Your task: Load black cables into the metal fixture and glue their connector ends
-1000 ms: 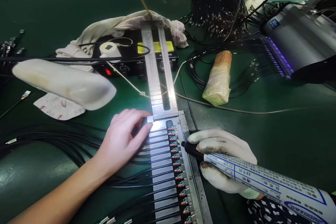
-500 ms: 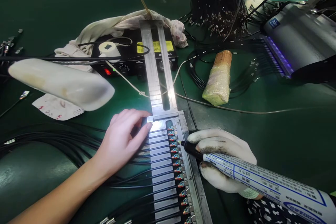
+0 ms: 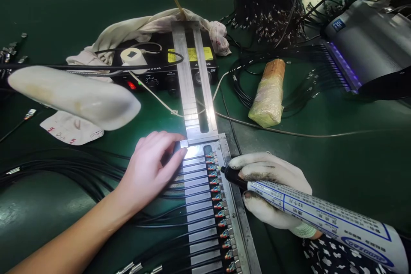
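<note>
My bare left hand (image 3: 152, 165) pinches the small metal end of the metal fixture (image 3: 201, 233) between thumb and index finger. Across the fixture lie several black cables (image 3: 167, 224) side by side, their stripped ends showing coloured wires at small metal connectors (image 3: 219, 213). My right hand (image 3: 276, 180), in a white glove with dirty fingertips, grips a white glue tube (image 3: 308, 214) with blue print and a black nozzle. The nozzle tip is beside the connectors near the row's far end; whether it touches one I cannot tell.
Behind the fixture stands a black control box (image 3: 160, 81) under a slotted metal bar (image 3: 188, 77) and a cloth (image 3: 135, 28). A white, rounded lamp-like piece (image 3: 73, 96) juts in at left. A wrapped block (image 3: 268, 94) and a purple-lit machine (image 3: 369, 47) are at right.
The glue tube's nozzle has shifted slightly toward the far end of the connector row, with my right hand. My left hand keeps its pinch on the fixture.
</note>
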The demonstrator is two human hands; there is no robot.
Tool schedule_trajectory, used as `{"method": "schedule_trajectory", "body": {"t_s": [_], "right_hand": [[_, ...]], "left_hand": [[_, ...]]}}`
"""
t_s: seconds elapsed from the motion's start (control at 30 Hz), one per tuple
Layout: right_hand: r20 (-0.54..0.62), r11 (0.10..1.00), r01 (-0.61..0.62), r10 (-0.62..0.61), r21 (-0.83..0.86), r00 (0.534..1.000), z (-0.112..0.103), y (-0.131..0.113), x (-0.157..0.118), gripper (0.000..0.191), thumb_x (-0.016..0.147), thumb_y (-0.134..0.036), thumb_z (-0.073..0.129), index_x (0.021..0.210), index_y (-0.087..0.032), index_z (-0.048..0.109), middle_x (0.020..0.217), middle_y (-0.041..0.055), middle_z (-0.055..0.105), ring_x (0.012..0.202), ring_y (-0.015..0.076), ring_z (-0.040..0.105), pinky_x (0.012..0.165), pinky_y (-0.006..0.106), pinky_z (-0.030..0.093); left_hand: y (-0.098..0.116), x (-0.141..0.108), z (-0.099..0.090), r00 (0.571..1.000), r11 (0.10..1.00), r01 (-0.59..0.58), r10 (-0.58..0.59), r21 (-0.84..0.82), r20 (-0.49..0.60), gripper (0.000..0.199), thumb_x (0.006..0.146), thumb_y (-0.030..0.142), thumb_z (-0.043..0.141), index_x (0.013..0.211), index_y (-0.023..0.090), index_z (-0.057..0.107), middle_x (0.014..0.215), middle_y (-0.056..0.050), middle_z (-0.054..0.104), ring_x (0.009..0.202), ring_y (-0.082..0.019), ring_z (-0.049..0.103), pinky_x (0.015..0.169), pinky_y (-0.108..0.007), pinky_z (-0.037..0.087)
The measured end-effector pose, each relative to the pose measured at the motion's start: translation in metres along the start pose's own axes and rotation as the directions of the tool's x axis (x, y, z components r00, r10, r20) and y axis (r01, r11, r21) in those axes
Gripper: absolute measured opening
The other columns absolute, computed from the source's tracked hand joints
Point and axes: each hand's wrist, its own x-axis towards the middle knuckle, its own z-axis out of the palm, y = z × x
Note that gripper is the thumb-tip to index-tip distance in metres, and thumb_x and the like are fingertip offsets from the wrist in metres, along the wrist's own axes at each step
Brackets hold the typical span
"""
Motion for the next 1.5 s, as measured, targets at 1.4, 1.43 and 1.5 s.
{"method": "schedule_trajectory", "body": {"t_s": [1.4,1.43,1.5], "right_hand": [[0.003,1.000,0.024,-0.024,-0.014,1.000,-0.004,-0.010,-0.004,0.012,0.076,-0.018,0.063,0.089,-0.018,0.065,0.089,0.0083,0.076,0.077,0.0191,0.074,0.071,0.029,0.063],[0.002,1.000,0.025,-0.025,-0.015,1.000,-0.004,-0.010,-0.005,0.012,0.076,-0.018,0.063,0.089,-0.018,0.065,0.089,0.0080,0.076,0.077,0.0190,0.074,0.072,0.029,0.062],[0.009,1.000,0.023,-0.023,-0.016,1.000,-0.004,-0.010,-0.005,0.013,0.076,-0.018,0.063,0.089,-0.018,0.065,0.089,0.0082,0.075,0.078,0.0190,0.075,0.072,0.029,0.062]], "left_hand": [[0.001,0.000,0.001,1.000,1.000,-0.015,0.015,0.015,-0.008,0.020,0.095,0.040,0.052,0.105,0.024,0.059,0.078,0.001,0.052,0.078,-0.019,0.049,0.075,-0.035,0.036],[0.001,0.001,0.001,1.000,1.000,-0.014,0.014,0.016,-0.008,0.020,0.096,0.040,0.052,0.105,0.024,0.058,0.078,0.001,0.052,0.078,-0.019,0.049,0.075,-0.035,0.036],[0.001,0.001,0.001,1.000,1.000,-0.014,0.014,0.016,-0.005,0.020,0.096,0.039,0.052,0.105,0.023,0.058,0.078,0.001,0.052,0.078,-0.019,0.049,0.075,-0.035,0.036]]}}
